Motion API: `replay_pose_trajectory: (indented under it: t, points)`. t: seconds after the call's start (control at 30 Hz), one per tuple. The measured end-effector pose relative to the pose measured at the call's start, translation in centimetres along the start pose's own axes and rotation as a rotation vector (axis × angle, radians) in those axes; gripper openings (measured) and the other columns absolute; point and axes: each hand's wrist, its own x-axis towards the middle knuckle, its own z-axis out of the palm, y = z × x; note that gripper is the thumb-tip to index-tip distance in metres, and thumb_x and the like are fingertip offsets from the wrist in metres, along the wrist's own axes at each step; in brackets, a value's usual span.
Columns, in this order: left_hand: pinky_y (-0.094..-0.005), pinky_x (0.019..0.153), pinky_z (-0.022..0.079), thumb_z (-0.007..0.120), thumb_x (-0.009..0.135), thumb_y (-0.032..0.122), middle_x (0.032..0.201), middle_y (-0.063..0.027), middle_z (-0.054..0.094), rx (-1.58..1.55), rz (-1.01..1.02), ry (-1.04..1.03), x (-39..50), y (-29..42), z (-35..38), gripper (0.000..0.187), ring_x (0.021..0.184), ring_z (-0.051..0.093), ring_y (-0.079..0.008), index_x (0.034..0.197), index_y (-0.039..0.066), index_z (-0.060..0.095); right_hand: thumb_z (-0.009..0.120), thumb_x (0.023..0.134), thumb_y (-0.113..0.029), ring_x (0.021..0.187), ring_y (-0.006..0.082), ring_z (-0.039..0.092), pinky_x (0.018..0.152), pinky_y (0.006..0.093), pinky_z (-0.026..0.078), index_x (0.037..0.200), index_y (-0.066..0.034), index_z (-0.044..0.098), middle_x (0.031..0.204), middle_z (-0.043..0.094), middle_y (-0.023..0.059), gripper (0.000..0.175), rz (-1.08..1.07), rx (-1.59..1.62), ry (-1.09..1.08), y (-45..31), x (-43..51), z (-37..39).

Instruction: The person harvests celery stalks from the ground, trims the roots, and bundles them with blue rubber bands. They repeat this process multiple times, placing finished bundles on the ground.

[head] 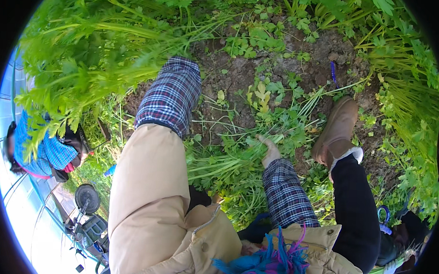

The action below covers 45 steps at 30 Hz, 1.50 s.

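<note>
My left arm reaches up and left in a plaid oversleeve. Its cuff ends at tall celery plants, and leaves hide my left hand. Lower and to the right, my right hand is down among cut or loose celery stems and leaves lying on the ground. One finger or thumb points out along the stems, while foliage covers the other fingers, so the grip is unclear. A second plaid oversleeve covers that forearm. Bare soil with small weeds lies between the standing plants.
A brown boot stands right of my right hand. A purple strip lies on the soil. More celery grows at right. Another person in a blue checked top bends at far left, above a parked three-wheeler or motorbike. A blue ring sits lower right.
</note>
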Motion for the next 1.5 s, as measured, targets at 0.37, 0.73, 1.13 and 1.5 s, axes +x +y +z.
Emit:
replay_pose_trajectory:
  t: [0.37,0.73,1.13,1.5]
  points:
    - [-0.0387,0.096,0.051,0.066,0.089,0.036,0.129,-0.0162,0.06,-0.075,-0.04,-0.109,-4.1,0.2,-0.4,0.054,0.111,0.061,-0.0282,0.13,0.004,0.054,0.061,0.093,-0.017,0.144,0.0255,0.031,0.117,0.0419,0.032,0.132,-0.008,0.061,0.158,0.031,0.0163,0.04,0.131,-0.134,0.212,-0.6,-1.4,1.5]
    - [-0.0515,0.121,0.021,0.082,0.07,0.055,0.156,-0.0242,0.031,-1.81,0.005,-0.484,-30.0,4.5,-0.3,0.118,0.146,0.028,-0.0365,0.154,0.001,0.019,0.084,0.076,-0.033,0.138,0.0316,0.038,0.118,0.0505,0.025,0.141,-0.0045,0.044,0.142,0.05,0.0166,0.082,-0.251,-0.097,-0.512,-0.1,-9.7,10.3]
    - [-0.0402,0.105,0.042,0.056,0.094,0.017,0.137,-0.0167,0.053,0.186,0.142,0.212,-10.4,-5.2,6.5,0.039,0.127,0.048,-0.0246,0.132,0.01,0.057,0.074,0.08,-0.026,0.109,0.0307,0.063,0.105,0.0506,0.046,0.132,-0.0012,0.047,0.115,0.066,0.0161,0.064,-0.234,0.027,-0.174,-4.7,-4.8,3.6]
    - [-0.0357,0.085,0.048,0.063,0.093,0.018,0.122,-0.0156,0.06,-0.025,-0.189,-0.137,2.9,-9.8,2.8,0.042,0.104,0.056,-0.0212,0.132,0.007,0.056,0.077,0.072,-0.038,0.136,0.0348,0.037,0.12,0.0505,0.016,0.13,-0.0001,0.055,0.14,0.053,0.0214,0.072,-0.099,0.031,-0.201,-5.2,-0.8,0.9]
